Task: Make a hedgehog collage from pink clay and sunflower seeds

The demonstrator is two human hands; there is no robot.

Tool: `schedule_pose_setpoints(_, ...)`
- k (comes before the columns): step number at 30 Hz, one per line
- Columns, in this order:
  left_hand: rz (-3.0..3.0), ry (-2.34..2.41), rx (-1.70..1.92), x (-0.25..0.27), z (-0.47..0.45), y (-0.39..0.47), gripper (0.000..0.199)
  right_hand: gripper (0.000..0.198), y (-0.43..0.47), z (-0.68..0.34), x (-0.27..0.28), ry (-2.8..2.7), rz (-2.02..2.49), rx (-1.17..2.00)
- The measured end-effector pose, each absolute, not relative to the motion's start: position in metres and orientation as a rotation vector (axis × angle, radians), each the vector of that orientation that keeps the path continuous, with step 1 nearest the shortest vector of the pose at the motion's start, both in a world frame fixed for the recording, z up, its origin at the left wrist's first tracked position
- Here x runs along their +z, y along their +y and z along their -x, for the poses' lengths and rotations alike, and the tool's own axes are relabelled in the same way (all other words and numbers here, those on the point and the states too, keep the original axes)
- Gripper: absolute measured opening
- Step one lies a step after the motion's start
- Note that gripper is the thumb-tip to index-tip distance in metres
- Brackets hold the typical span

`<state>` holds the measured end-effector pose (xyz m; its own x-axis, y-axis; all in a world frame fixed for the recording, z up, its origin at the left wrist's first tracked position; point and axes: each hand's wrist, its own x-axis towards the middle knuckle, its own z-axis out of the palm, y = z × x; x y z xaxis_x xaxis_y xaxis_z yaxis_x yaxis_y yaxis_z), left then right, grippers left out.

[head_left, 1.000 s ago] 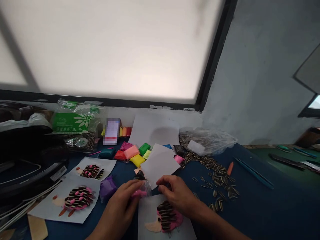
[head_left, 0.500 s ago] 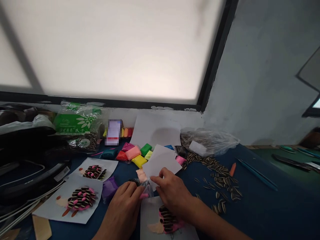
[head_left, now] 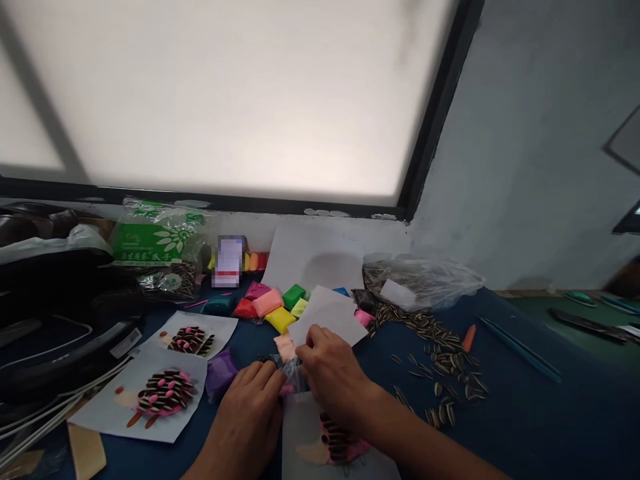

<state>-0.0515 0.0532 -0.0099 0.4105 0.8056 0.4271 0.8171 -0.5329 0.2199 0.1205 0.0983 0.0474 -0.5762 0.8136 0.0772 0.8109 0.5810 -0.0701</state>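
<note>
My left hand (head_left: 253,403) is closed, its fingers curled at the near left side of a crinkled clear plastic packet (head_left: 295,373) with a bit of pink clay in it. Opposite it, my right hand (head_left: 333,373) pinches the packet's upper edge, thumb and fingers pressed together. Just below lies a white sheet (head_left: 300,420) bearing a hedgehog picture (head_left: 337,443) of pink and peach clay with sunflower seeds as spines; my right wrist covers part of it. A peach clay piece (head_left: 285,347) sits beyond the packet.
Two finished-looking hedgehog sheets (head_left: 100,420) and a purple clay packet (head_left: 221,375) lie left. Colourful clay packets (head_left: 280,320) and white paper (head_left: 325,313) are ahead. Loose sunflower seeds (head_left: 445,360), an orange clay piece (head_left: 469,338) and blue tweezers (head_left: 520,350) are right.
My right hand's fingers have drawn together, from an extended index finger to a pinch at the packet. My left hand stays nearly in place. The view has shifted slightly.
</note>
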Motion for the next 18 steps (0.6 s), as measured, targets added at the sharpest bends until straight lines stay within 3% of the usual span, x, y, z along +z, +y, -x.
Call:
schedule_pose_setpoints(8, 2.443, -1.546, -0.842, -0.032, 0.055, 0.059, 0.055, 0.027, 0.102, -0.106, 0.040, -2.751, 1.362, 0.036)
schedule_pose_setpoints(14, 2.322, -1.640, -0.852, -0.031, 0.064, 0.060, 0.056, 0.020, 0.099, -0.110, 0.047, -2.739, 1.381, 0.063)
schedule_pose_setpoints(18, 2.375, -1.647, -0.844, -0.029, 0.061, 0.056, 0.055, 0.031, 0.101, -0.110, 0.045, -2.728, 1.405, 0.096)
